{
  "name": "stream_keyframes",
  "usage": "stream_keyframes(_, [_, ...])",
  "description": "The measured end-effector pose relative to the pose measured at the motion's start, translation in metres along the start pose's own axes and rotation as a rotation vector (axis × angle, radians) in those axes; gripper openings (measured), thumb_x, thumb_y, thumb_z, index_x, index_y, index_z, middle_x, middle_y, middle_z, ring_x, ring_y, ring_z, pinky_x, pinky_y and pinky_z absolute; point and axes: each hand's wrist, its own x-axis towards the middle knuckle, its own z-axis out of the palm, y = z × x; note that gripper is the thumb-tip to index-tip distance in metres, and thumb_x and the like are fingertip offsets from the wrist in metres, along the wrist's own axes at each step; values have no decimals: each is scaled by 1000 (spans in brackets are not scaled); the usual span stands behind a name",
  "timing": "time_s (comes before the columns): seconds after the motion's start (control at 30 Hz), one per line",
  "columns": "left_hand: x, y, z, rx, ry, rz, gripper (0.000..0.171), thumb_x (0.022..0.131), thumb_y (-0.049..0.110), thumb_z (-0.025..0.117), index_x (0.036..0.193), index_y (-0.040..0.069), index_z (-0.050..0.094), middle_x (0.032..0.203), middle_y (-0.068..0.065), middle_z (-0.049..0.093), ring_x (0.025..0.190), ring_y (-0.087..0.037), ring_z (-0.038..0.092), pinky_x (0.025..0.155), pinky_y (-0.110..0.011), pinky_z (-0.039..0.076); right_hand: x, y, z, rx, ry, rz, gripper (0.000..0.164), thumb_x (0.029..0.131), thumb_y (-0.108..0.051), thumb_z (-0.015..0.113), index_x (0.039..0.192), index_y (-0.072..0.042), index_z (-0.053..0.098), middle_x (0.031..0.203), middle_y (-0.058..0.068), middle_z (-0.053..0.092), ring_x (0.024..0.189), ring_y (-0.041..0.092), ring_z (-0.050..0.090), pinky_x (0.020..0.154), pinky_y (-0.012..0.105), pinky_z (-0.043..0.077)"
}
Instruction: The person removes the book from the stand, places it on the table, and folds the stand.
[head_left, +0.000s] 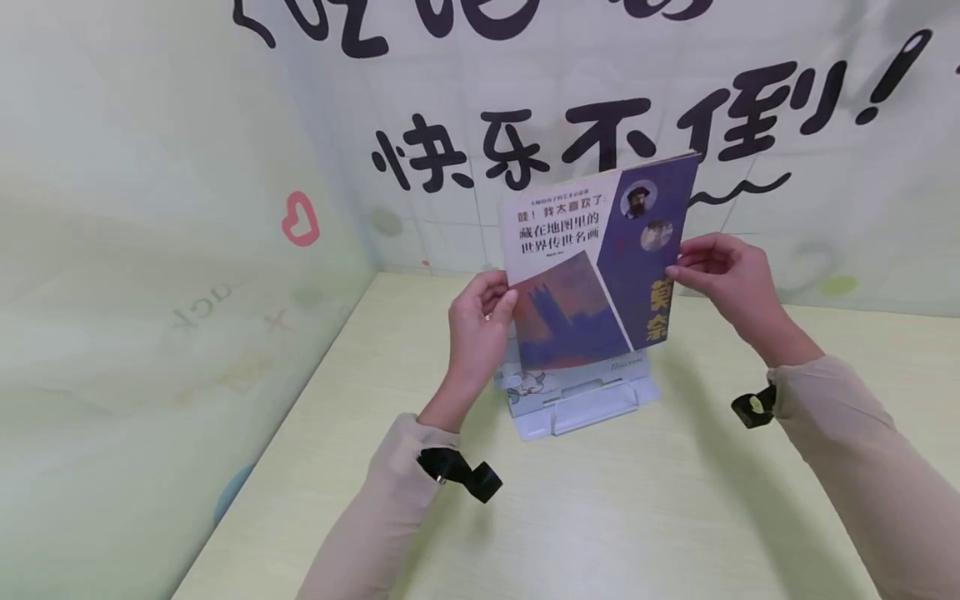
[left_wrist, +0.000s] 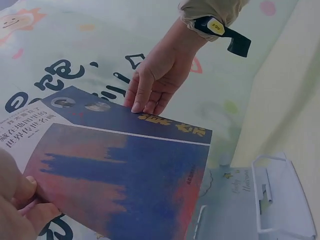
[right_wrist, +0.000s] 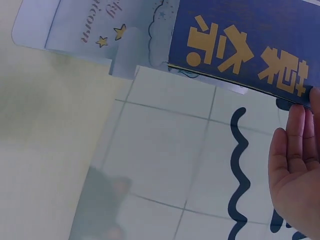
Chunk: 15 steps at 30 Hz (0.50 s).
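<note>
Book (head_left: 600,260) | blue and white, yellow characters (head_left: 658,297), seemingly towered painting (head_left: 567,315) | left grip (head_left: 482,325), right grip (head_left: 726,273): pinching its edges

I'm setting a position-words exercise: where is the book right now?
In the head view, the book is right of centre, held by its side edges between both hands, in front of the pale blue stand whose base shows below it.

Table (head_left: 592,517), one: pale yellow-green top with faint streaked grain, soft shadows across its surface. Standing directly on it, toward the back: one stand (head_left: 596,403), pale blue-white, raised front lip, panel printed with stars and lettering.
</note>
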Motion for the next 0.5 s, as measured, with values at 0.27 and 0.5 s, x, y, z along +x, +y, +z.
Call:
stream_keyframes(0.27, [2, 8, 22, -79, -74, -67, 19, 87, -7, 57, 106, -10, 59, 92, -21, 65, 80, -22, 64, 67, -27, 55, -19, -9, -35, -57, 28, -29, 25, 80, -2, 71, 100, -16, 67, 82, -15, 65, 72, 1, 61, 66, 11, 50])
stream_keyframes(0.5, [-9, 12, 54, -126, -177, -124, 19, 87, -7, 58, 105, -11, 58, 92, -22, 65, 80, -24, 64, 66, -26, 55, -42, 1, -76, -133, 20, 25, 21, 81, -2, 70, 97, -16, 66, 81, -17, 65, 70, -1, 61, 64, 10, 49])
